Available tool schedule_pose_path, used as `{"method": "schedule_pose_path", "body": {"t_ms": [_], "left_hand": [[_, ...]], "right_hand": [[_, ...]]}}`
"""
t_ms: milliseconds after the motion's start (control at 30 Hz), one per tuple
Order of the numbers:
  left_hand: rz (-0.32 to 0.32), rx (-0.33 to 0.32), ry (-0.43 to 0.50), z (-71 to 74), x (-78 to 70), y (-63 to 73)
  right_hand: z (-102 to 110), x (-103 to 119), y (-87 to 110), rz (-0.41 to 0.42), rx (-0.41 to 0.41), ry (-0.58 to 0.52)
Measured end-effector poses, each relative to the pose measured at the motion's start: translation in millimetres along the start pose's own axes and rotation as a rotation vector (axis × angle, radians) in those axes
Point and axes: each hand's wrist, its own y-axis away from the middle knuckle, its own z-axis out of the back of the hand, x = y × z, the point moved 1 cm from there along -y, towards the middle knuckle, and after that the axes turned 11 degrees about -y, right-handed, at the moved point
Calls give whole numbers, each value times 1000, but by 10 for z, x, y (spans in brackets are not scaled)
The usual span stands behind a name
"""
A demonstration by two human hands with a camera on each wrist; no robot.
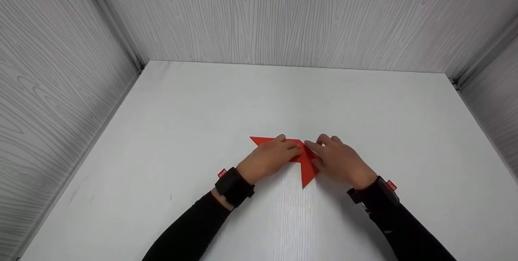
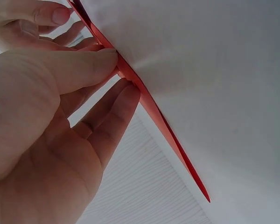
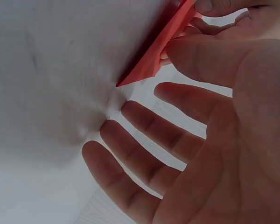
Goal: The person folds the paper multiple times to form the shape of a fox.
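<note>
A red sheet of folded paper (image 1: 309, 172) lies on the white table, with one pointed end to the left and another toward the front. My left hand (image 1: 272, 156) lies across its left part and hides some of it. In the left wrist view, thumb and fingertips press on the face of the paper (image 2: 165, 126), which appears nearly edge-on. At the right edge is my right hand (image 1: 340, 160). Its fingers (image 3: 144, 123) are spread and extended toward the tabletop in the right wrist view, while the thumb (image 3: 191, 58) overlaps the paper (image 3: 147, 63).
The white table (image 1: 194, 103) meets a grey wood-grain panel (image 1: 263, 18) at the back. Similar panels stand along the left side (image 1: 52, 91) and right side (image 1: 493, 99). Both wrists carry black straps (image 1: 234, 187) below dark sleeves.
</note>
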Motion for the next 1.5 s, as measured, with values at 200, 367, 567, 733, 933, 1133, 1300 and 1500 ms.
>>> {"method": "schedule_pose_path", "body": {"t_ms": [200,367,567,733,933,1133,1300,1500], "left_hand": [[-12,-7,-15,22,6,-9],[1,-49,71,17,41,19],[86,-90,66,-34,107,40],[239,-18,62,-45,184,29],[356,44,73,-46,299,46],[451,46,77,-71,477,114],[522,48,123,-69,584,157],[523,28,184,-57,636,153]], "right_hand": [[-29,-16,14,35,-40,28],[-52,-5,-4,75,-28,45],[-74,3,-48,104,26,32],[-70,-18,-50,121,53,12],[-62,-14,-60,140,77,-12],[-81,0,-72,141,78,2],[-104,-6,-64,155,68,2],[-98,-21,-44,141,67,-33]]}}
